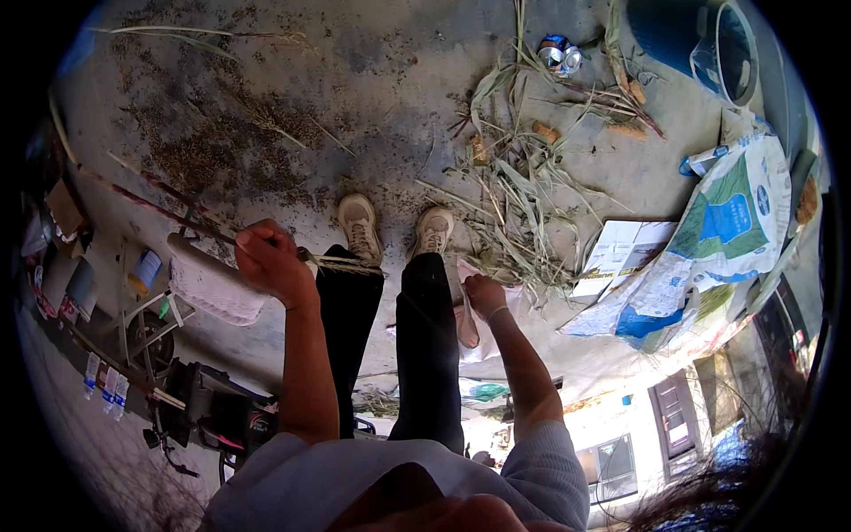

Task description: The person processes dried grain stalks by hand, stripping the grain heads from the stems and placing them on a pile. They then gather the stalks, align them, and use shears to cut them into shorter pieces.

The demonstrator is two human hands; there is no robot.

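Note:
My left hand (273,257) is closed around dry plant stalks (197,223). Long reddish-brown lengths run from it toward the upper left, and a pale frayed bundle (344,264) sticks out on its right, across my left thigh. My right hand (485,294) is beside my right knee, its fingers closed on the edge of a pale pink bag or cloth (479,344). Part of that pink material is hidden behind my leg and forearm. Small dark seeds (199,133) are scattered over the concrete floor in front of my shoes.
Dry leaves and stalks (523,191) are heaped right of my shoes. Beyond them lie crushed cans (560,57) and a blue bucket (736,55). A printed woven sack (731,213) and a flattened carton (625,257) are at right. A cushioned seat (213,282) stands at left.

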